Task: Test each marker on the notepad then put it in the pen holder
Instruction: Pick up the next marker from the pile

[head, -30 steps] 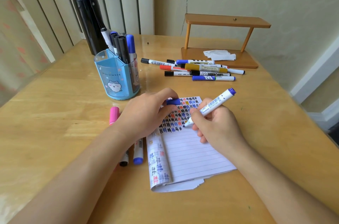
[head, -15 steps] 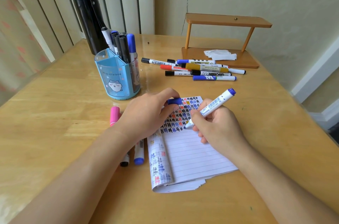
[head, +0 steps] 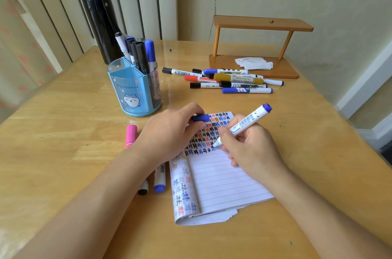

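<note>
My right hand (head: 252,150) grips an uncapped blue marker (head: 246,124), its tip touching the lined notepad (head: 220,182) beside rows of coloured hash marks. My left hand (head: 167,133) rests on the notepad's left edge and pinches the marker's blue cap (head: 200,118). The light blue pen holder (head: 133,91) stands beyond my left hand with several markers upright in it. A pile of capped markers (head: 229,81) lies on the table behind the notepad.
A pink marker (head: 131,134), a black-capped marker (head: 143,188) and a blue-capped marker (head: 160,182) lie under my left forearm. A black flask (head: 97,17) stands behind the holder. A small wooden shelf (head: 254,46) with crumpled tissue sits at the back right.
The marker tip has shifted slightly down and right along the row of marks. My left hand has stayed in place with the cap.
</note>
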